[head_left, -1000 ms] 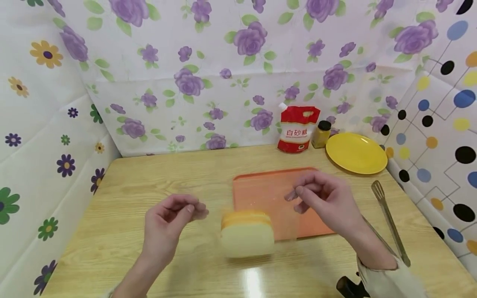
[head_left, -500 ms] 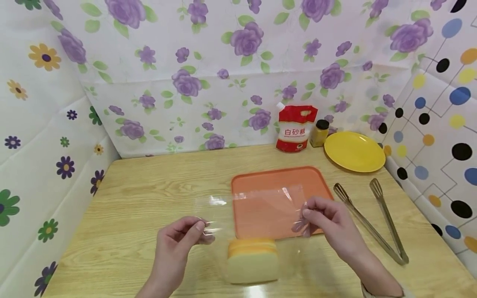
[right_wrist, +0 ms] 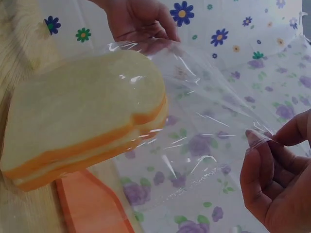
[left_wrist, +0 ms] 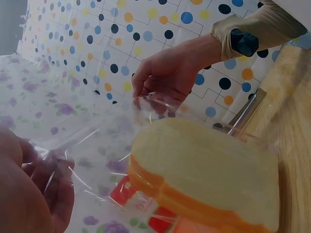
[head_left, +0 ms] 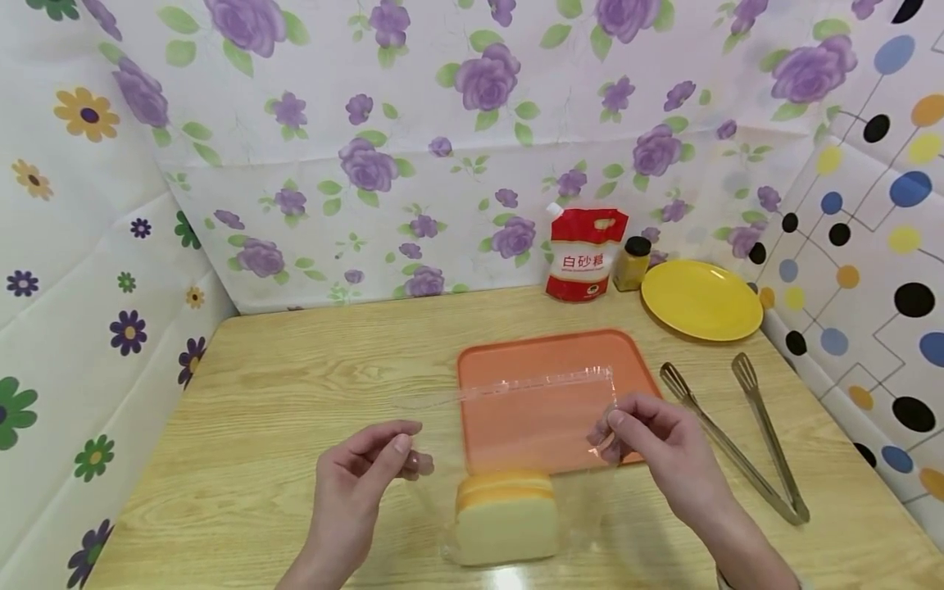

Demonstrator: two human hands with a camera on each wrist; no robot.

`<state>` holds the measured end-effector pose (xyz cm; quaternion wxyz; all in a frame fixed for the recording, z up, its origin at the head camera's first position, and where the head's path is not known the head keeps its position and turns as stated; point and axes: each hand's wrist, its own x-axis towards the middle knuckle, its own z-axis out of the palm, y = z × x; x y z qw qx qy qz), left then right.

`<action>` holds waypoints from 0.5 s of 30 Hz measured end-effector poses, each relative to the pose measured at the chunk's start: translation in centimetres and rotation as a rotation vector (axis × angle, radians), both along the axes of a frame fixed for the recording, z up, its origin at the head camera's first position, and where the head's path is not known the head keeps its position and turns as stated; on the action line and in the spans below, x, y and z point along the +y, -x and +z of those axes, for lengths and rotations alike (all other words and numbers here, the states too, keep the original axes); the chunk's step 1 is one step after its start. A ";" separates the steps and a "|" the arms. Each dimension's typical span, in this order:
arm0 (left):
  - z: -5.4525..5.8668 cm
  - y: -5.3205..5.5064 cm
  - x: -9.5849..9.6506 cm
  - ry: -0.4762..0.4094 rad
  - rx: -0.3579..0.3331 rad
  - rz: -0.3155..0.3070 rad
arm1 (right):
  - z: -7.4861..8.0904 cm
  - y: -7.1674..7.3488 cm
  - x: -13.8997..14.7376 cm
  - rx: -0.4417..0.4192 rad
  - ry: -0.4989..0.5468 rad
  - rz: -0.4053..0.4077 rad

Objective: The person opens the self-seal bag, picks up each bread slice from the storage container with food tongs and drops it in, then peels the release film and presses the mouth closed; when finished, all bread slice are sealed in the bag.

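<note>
Two stacked bread slices (head_left: 507, 528) with orange-brown crusts stand inside a clear plastic bag (right_wrist: 199, 111), near the front of the table. My left hand (head_left: 354, 483) pinches the bag's film on the left, thumb against the fingers. On the right side, my right hand (head_left: 664, 447) pinches the film the same way. Between the hands the upper part of the bag stretches past the bread, and its far edge overlaps the orange tray in the head view. The left wrist view shows the bread's broad pale face (left_wrist: 209, 170) through the film.
An orange tray (head_left: 538, 418) lies just behind the bread. Metal tongs (head_left: 773, 438) rest spread to the right. Along the back stand a red-and-white sugar pouch (head_left: 586, 254), a black-capped jar (head_left: 632, 266) and a yellow plate (head_left: 701, 299). Patterned cloth surrounds the table.
Both hands and the bagged bread have come nearer the front edge. The bag's upper part has spread out and then sunk flatter over the tray. The grips on the film continue.
</note>
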<state>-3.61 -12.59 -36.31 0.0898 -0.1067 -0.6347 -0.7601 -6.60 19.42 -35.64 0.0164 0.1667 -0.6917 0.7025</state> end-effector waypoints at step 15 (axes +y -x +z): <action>-0.4 0.1 1.3 0.004 0.069 0.085 | 2.7 0.2 -6.3 1.129 -0.186 -0.805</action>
